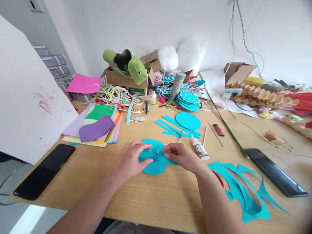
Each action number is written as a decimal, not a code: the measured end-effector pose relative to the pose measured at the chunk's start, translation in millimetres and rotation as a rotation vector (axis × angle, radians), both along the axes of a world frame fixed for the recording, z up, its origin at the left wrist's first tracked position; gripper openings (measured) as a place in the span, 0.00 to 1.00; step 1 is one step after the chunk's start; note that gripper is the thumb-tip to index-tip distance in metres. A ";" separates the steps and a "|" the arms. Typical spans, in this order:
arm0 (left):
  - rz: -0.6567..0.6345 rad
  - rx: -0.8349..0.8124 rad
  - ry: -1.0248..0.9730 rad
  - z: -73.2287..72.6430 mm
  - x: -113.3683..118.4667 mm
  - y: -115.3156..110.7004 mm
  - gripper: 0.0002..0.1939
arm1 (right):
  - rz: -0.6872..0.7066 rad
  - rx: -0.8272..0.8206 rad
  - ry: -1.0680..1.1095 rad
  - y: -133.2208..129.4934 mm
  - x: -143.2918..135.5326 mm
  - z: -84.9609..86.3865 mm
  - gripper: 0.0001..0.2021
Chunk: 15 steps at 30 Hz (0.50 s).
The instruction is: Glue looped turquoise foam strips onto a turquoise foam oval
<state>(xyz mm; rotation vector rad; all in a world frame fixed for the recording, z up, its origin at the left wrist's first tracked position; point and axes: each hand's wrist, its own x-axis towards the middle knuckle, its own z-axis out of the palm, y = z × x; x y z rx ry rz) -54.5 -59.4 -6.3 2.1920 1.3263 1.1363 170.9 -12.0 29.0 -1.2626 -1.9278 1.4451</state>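
Observation:
On the table in front of me lies a rounded blue paper cutout (pixel 155 167), with a raised curl of blue paper strip (pixel 157 151) on it. My left hand (pixel 135 159) rests over the cutout's left side, its thumb and index finger stretched apart and touching the paper. Pinched together at the cutout's right side, the fingers of my right hand (pixel 180 156) hold a blue paper strip, part of which is hidden beneath the hand. Just beyond my right hand lies a white glue bottle (pixel 200 148) on its side.
Blue strips (pixel 171 127) and a blue disc (pixel 188 120) lie farther back. Blue offcuts (pixel 247 191) and a dark phone (pixel 276 171) are at right. Another phone (pixel 45 171) lies at left, near stacked coloured paper (pixel 99 127). Boxes (pixel 126 78) and craft supplies line the wall.

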 end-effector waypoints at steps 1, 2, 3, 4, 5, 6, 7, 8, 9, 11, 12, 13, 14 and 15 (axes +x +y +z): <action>-0.018 -0.004 0.000 0.0 2.4 -0.9 0.26 | -0.001 -0.004 0.022 -0.6 -3.6 -0.6 0.17; -0.036 -0.009 0.007 -0.3 4.6 -1.7 0.29 | -0.001 -0.004 0.048 -1.0 -7.0 -1.3 0.17; -0.048 -0.016 0.017 -1.0 6.5 -2.4 0.32 | -0.003 0.000 0.079 -1.1 -10.2 -2.2 0.18; -0.055 -0.024 0.027 -1.9 8.1 -2.9 0.33 | -0.008 0.003 0.113 -1.1 -12.8 -3.1 0.19; -0.057 -0.031 0.033 -2.9 9.2 -3.3 0.32 | -0.014 0.004 0.148 -1.0 -14.9 -3.9 0.20; -0.056 -0.035 0.032 -3.8 10.0 -3.4 0.31 | -0.020 0.001 0.180 -0.8 -16.4 -4.5 0.20; -0.056 -0.034 0.027 -4.5 10.3 -3.5 0.29 | -0.029 -0.003 0.209 -0.7 -17.4 -4.8 0.21; -0.056 -0.026 0.017 -4.9 10.2 -3.3 0.27 | -0.039 -0.007 0.232 -0.6 -17.8 -4.6 0.22; -0.055 -0.012 0.006 -4.8 9.9 -3.1 0.25 | -0.051 -0.012 0.246 -0.6 -17.6 -4.1 0.22; -0.051 0.025 -0.007 -3.8 8.7 -2.3 0.21 | -0.076 -0.030 0.256 -0.9 -14.7 -2.4 0.23; -0.048 0.044 -0.008 -3.1 7.9 -1.9 0.19 | -0.082 -0.045 0.257 -1.1 -11.8 -1.4 0.24; -0.045 0.060 -0.007 -2.4 7.2 -1.5 0.17 | -0.081 -0.064 0.254 -1.2 -8.1 -0.7 0.23; -0.043 0.075 -0.004 -1.9 6.6 -1.1 0.16 | -0.072 -0.084 0.249 -1.2 -3.5 -0.5 0.22; -0.040 0.089 0.001 -1.7 6.0 -0.6 0.16 | -0.056 -0.104 0.242 -1.1 1.6 -0.8 0.21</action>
